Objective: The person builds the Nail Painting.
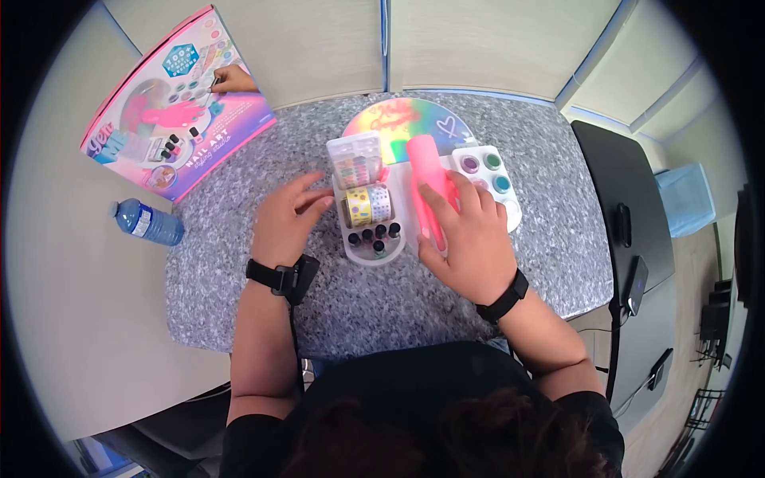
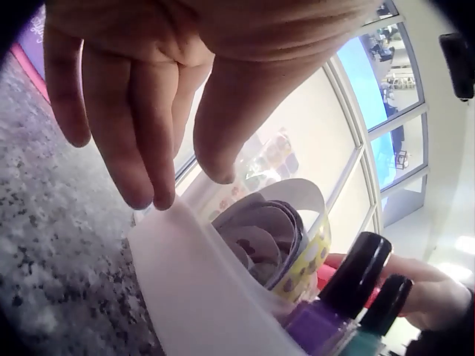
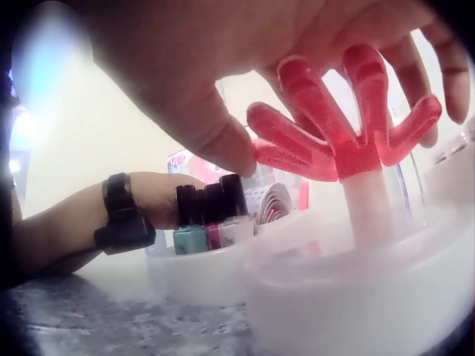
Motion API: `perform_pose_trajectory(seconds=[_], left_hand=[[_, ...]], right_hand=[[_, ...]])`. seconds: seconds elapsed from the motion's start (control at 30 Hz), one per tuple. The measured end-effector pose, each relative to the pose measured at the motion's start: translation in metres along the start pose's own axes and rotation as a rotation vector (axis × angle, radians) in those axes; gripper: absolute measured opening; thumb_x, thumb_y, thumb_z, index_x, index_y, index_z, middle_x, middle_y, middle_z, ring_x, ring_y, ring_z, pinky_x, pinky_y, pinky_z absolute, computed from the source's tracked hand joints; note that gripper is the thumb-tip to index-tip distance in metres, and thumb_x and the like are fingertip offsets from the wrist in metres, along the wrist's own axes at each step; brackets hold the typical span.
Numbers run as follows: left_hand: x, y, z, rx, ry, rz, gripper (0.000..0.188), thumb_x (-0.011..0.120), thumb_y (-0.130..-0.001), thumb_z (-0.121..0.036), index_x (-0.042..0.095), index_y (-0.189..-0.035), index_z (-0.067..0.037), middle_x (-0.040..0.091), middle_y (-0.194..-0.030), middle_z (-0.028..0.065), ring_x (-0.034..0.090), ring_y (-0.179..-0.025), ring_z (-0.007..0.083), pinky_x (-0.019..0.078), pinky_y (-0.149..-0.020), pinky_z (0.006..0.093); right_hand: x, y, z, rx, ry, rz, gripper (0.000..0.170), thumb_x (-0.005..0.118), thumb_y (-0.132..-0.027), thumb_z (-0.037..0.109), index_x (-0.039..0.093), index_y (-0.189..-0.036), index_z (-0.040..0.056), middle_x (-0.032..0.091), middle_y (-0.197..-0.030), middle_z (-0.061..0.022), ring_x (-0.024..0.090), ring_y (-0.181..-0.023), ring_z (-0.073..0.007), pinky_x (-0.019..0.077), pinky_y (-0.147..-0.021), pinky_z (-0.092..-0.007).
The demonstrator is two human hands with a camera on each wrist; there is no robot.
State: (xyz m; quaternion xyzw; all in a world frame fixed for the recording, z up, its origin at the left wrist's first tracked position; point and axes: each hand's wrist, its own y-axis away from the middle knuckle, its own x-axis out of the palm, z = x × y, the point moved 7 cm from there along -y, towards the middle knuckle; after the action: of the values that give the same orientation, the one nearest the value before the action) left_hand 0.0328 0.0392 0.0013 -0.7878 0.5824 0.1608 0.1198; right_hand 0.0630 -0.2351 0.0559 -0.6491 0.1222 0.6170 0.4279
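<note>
A pink model hand (image 1: 428, 167) stands on the white base of a nail art station in the head view, its spread fingers (image 3: 300, 81) showing clearly in the right wrist view. My right hand (image 1: 476, 239) reaches over it, thumb at one model fingertip and the other fingers around its far side. At the station's left edge, my left hand (image 1: 288, 215) has its fingers loosely extended, tips touching the white tray wall (image 2: 185, 274). That tray holds patterned sticker rolls (image 1: 369, 205) and several nail polish bottles (image 1: 378, 235) with black caps.
Behind the station stands a rainbow holographic panel (image 1: 446, 119). Pots of colour (image 1: 492, 162) sit in a white holder on the right. A nail art box (image 1: 179, 111) and a water bottle (image 1: 151, 223) are at the left, on or beside the speckled table (image 1: 239, 319).
</note>
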Motion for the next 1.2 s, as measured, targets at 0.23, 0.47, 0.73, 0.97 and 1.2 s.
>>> perform_pose_trajectory(seconds=[0.23,0.47,0.73,0.97,1.2], left_hand=[[0.000,-0.004,0.003,-0.007,-0.064,-0.019,0.042,0.071,-0.104,-0.006,0.066,-0.145,0.001,0.083,-0.121,0.0155,0.078,-0.111,0.0183,0.0578,-0.097,0.0315],[0.002,-0.021,0.017,0.051,0.142,0.053,0.047,0.067,-0.106,-0.004,0.060,-0.152,-0.002,0.076,-0.137,0.0149,0.070,-0.127,0.0194,0.0543,-0.107,0.0333],[-0.002,-0.095,0.041,-0.255,0.433,0.155,0.047,0.059,-0.114,-0.028,0.056,-0.156,-0.006,0.069,-0.145,0.0140,0.068,-0.128,0.0213,0.0551,-0.107,0.0375],[0.004,-0.143,0.069,-0.371,0.595,0.253,0.053,0.070,-0.109,-0.027,0.055,-0.156,-0.007,0.072,-0.132,0.0089,0.073,-0.106,0.0204,0.0618,-0.094,0.0374],[0.009,-0.145,0.069,-0.322,0.465,0.293,0.054,0.065,-0.109,-0.019,0.052,-0.160,-0.005,0.072,-0.132,0.0045,0.072,-0.107,0.0153,0.0596,-0.094,0.0329]], right_hand=[[0.000,-0.005,0.001,-0.048,0.041,0.035,0.071,0.082,-0.083,0.040,0.066,-0.147,0.0154,0.057,-0.141,-0.0200,0.058,-0.117,-0.0394,0.0466,-0.095,-0.0520],[-0.017,-0.043,-0.050,-0.131,-0.276,0.044,0.059,0.078,-0.095,0.048,0.071,-0.140,0.0107,0.070,-0.126,-0.0138,0.061,-0.123,-0.0345,0.0463,-0.107,-0.0517],[0.083,-0.087,-0.257,0.637,-1.522,0.377,0.076,0.058,-0.107,0.065,0.056,-0.159,0.0094,0.069,-0.145,-0.0134,0.068,-0.124,-0.0245,0.0546,-0.105,-0.0393],[0.097,-0.078,-0.253,0.726,-1.595,0.445,0.067,0.057,-0.111,0.056,0.059,-0.151,0.0031,0.072,-0.137,-0.0180,0.073,-0.117,-0.0264,0.0582,-0.100,-0.0400],[0.118,-0.079,-0.259,0.660,-1.519,0.399,0.036,0.071,-0.107,0.022,0.071,-0.137,0.0010,0.079,-0.118,-0.0063,0.075,-0.103,-0.0154,0.0611,-0.091,-0.0311]])
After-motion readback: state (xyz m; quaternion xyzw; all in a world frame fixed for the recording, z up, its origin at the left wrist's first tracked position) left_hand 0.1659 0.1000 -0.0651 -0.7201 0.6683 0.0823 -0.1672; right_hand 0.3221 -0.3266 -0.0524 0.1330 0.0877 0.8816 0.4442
